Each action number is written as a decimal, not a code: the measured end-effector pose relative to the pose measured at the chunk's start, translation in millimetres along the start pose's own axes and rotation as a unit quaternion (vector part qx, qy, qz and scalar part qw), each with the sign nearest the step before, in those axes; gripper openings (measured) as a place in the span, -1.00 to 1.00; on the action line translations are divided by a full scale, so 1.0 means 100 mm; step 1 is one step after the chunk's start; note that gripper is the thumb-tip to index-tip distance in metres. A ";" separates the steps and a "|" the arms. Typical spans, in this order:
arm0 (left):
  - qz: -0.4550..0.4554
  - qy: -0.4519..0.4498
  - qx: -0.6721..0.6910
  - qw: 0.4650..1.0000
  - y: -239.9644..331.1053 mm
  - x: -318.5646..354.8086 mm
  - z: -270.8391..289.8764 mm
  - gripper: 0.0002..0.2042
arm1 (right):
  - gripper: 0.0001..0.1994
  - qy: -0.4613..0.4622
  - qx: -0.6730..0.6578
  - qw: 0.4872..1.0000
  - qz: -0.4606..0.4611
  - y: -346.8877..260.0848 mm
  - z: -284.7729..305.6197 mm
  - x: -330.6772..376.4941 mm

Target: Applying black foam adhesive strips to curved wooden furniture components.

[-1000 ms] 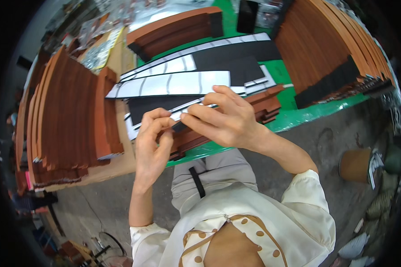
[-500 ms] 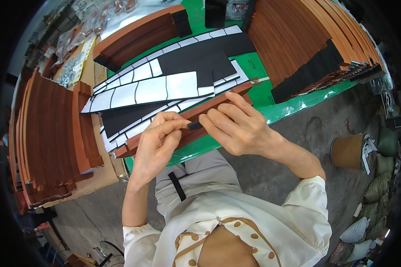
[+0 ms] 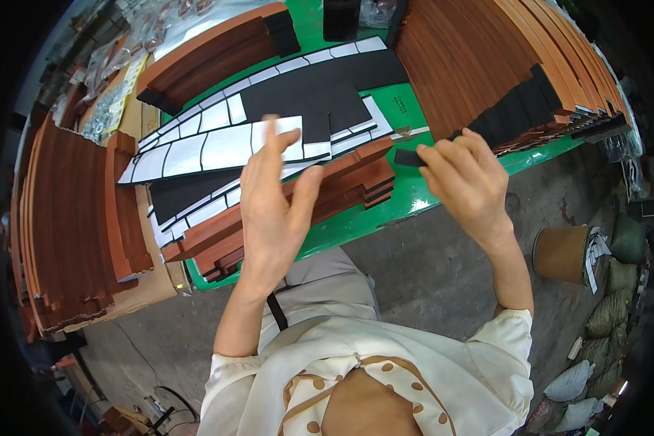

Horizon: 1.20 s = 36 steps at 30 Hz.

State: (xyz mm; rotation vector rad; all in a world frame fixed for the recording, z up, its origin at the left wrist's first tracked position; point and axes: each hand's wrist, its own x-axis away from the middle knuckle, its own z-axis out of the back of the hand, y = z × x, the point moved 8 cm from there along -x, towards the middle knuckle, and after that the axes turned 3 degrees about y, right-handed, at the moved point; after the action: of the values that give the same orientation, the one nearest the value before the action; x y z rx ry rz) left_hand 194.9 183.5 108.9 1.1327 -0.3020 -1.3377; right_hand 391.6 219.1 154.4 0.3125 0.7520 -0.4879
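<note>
My right hand point(image 3: 466, 182) is closed on a small black rectangular pad point(image 3: 410, 158), which sticks out to the left of my fingertips just past the boards' right end. Over the front of the table, my left hand point(image 3: 272, 196) is open with its fingers stretched and nothing in them; it covers part of the work below. Under it lie reddish-brown wooden boards point(image 3: 341, 174) with notched ends, along the table's near edge. Behind them, white-backed strips point(image 3: 196, 154) divided by black lines overlap black sheets point(image 3: 298, 98).
Brown boards stand stacked at the right point(image 3: 479, 65) and the left point(image 3: 73, 218), with black pads on the right stack's ends. Another board group point(image 3: 214, 54) stands at the back. The table cover point(image 3: 407, 196) is green. A brown bin point(image 3: 561, 254) and bags point(image 3: 610, 312) stand on the floor.
My hands have moved apart. The right one carried the black pad to the right; the left let go of it, opened and moved up over the white strips.
</note>
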 end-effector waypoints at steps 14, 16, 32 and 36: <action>-0.020 -0.079 -0.054 0.995 -0.17 -0.20 -0.75 -0.31 | -0.78 -0.156 -0.318 0.926 -0.133 0.52 -0.93 0.08; -0.008 -0.087 -0.035 0.996 -0.23 -0.18 -0.79 -0.30 | -0.78 -0.161 -0.324 0.923 -0.135 0.53 -0.98 0.11; 0.006 -0.068 -0.030 0.997 -0.30 -0.13 -0.79 -0.23 | -0.80 -0.182 -0.336 0.915 -0.127 0.50 -1.10 0.12; 0.008 -0.069 -0.030 0.997 -0.31 -0.13 -0.79 -0.22 | -0.80 -0.186 -0.336 0.914 -0.127 0.51 -1.11 0.11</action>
State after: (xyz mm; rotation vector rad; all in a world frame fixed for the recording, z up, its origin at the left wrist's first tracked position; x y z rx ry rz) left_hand 231.4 236.6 52.8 0.9875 -0.3692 -1.4052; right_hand 361.6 307.2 74.4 -0.5197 0.5451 -0.4844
